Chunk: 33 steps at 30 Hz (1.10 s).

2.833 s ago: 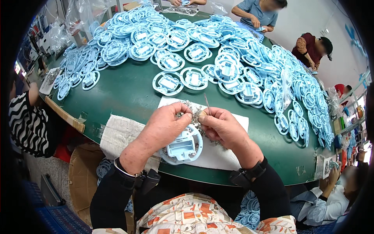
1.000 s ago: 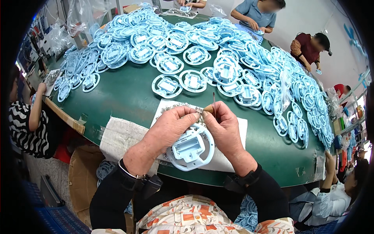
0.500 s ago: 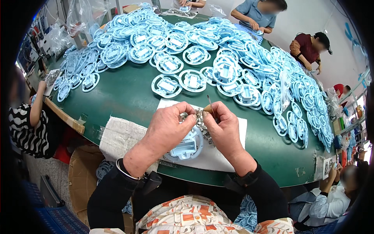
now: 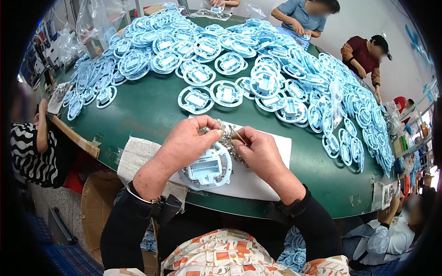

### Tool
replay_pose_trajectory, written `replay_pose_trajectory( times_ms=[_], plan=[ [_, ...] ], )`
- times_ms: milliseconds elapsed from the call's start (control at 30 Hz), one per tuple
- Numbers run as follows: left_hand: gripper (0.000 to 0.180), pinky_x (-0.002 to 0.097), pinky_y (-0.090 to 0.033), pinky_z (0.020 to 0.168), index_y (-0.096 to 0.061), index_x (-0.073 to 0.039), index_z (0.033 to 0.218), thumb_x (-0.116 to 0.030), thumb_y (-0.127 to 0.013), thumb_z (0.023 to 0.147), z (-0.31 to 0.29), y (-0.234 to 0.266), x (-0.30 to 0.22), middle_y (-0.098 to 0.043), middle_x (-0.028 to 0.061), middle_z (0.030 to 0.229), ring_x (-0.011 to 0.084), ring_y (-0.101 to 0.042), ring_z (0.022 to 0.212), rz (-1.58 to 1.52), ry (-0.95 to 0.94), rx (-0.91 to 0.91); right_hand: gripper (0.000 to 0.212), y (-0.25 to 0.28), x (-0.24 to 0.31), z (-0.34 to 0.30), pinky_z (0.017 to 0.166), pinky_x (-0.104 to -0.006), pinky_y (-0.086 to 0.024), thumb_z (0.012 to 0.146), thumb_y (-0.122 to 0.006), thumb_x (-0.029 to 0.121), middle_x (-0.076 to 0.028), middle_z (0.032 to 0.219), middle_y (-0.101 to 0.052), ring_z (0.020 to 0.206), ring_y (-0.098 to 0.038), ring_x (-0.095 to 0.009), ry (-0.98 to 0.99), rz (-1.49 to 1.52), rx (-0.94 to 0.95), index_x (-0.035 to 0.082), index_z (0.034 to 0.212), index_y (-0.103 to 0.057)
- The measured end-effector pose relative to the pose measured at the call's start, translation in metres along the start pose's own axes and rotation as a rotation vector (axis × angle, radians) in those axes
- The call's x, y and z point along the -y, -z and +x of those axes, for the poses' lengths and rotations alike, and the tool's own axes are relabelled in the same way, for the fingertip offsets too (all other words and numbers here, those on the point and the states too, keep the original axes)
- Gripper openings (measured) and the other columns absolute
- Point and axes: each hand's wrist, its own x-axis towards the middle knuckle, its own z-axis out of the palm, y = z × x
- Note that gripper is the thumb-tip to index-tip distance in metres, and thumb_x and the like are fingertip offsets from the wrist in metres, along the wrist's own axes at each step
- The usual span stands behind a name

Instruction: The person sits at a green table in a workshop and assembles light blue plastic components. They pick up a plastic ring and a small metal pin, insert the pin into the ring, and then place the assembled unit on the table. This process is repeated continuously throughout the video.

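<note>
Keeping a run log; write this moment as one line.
left hand: beside metal pieces, grip unclear | right hand: holds thin tool | blue ring-shaped part: over white sheet

The steering-wheel-shaped plastic part before you is pale blue, marked with dark lettering, and the heaped wheels share that shade. Your surface is deep green, the small metal pieces silvery, the board white and the cloth a dingy off-white. Your blouse is cream, printed with orange blocks and leaf sprigs; your sleeves are plain black, your bangle silver. The cardboard box is tan. Of your co-workers, one wears a top striped black and white, another a plain blue polo shirt, a third a maroon top with brown patterned arms and a black cap
</note>
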Motion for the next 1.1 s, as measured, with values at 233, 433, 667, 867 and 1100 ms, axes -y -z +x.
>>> replay_pose_trajectory(
  times_ms=[233,433,667,867,1100],
  plan=[
    [0.014,0.0207,-0.044,0.059,-0.07,-0.004,0.102,-0.017,-0.069,0.097,-0.01,-0.004,-0.01,-0.066,-0.0036,0.078,0.0011,-0.055,0.068,0.1,-0.016,0.086,0.019,0.018,0.007,-0.001,0.067,-0.0227,-0.048,0.096,-0.071,0.011,-0.001,0.084,-0.069,0.074,-0.056,-0.004,0.035,0.33,0.079,-0.001,0.111,-0.071],
    [0.013,0.0182,-0.046,0.064,-0.068,-0.007,0.104,-0.017,-0.07,0.097,-0.017,-0.009,0.0,-0.065,-0.005,0.087,0.0011,-0.057,0.073,-0.213,0.005,0.285,0.017,0.029,0.009,-0.017,0.069,-0.0254,-0.051,0.092,-0.072,0.002,-0.003,0.09,-0.071,0.079,-0.064,-0.008,0.23,0.295,0.027,0.002,0.11,-0.072],
    [0.011,0.0167,-0.046,0.065,-0.067,-0.01,0.101,-0.019,-0.069,0.096,-0.029,-0.008,-0.002,-0.065,-0.0068,0.087,0.001,-0.058,0.073,-0.544,0.269,0.57,0.02,0.045,0.024,-0.038,0.068,-0.0347,-0.054,0.084,-0.074,-0.004,-0.009,0.088,-0.07,0.079,-0.069,-0.027,0.584,-0.08,0.106,0.004,0.101,-0.068],
    [0.021,0.0195,-0.047,0.065,-0.07,-0.008,0.106,-0.026,-0.06,0.102,-0.041,-0.016,0.005,-0.067,-0.0038,0.093,0.0035,-0.058,0.074,-0.505,0.21,0.577,0.006,0.044,0.017,-0.052,0.066,-0.0301,-0.05,0.094,-0.068,0.003,-0.004,0.084,-0.063,0.076,-0.061,-0.015,0.355,0.172,0.249,0.003,0.098,-0.063],
    [0.028,0.023,-0.055,0.076,-0.066,-0.001,0.124,-0.017,-0.052,0.105,-0.064,-0.029,0.002,-0.07,0.0028,0.099,0.0065,-0.066,0.084,-0.577,0.223,0.385,0.007,0.057,0.01,-0.081,0.063,-0.0204,-0.042,0.103,-0.059,0.008,0.005,0.087,-0.055,0.073,-0.048,-0.004,0.051,0.537,0.159,0.001,0.104,-0.061]
  ],
)
